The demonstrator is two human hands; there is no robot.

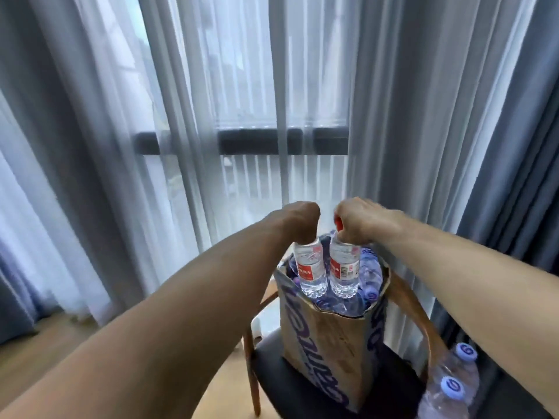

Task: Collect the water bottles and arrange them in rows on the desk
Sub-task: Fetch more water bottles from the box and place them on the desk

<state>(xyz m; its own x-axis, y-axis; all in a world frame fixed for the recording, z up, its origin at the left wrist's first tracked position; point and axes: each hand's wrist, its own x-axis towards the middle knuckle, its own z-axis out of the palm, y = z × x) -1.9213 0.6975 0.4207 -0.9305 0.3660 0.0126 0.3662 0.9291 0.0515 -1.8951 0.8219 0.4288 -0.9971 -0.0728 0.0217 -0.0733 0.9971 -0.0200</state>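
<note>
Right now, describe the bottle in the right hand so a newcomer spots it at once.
On the wooden chair by the window stands a cardboard box full of purple-capped bottles. Above it, the right hand grips a bottle by its neck. Its red cap and label set it apart; the left hand holds its twin.
</note>
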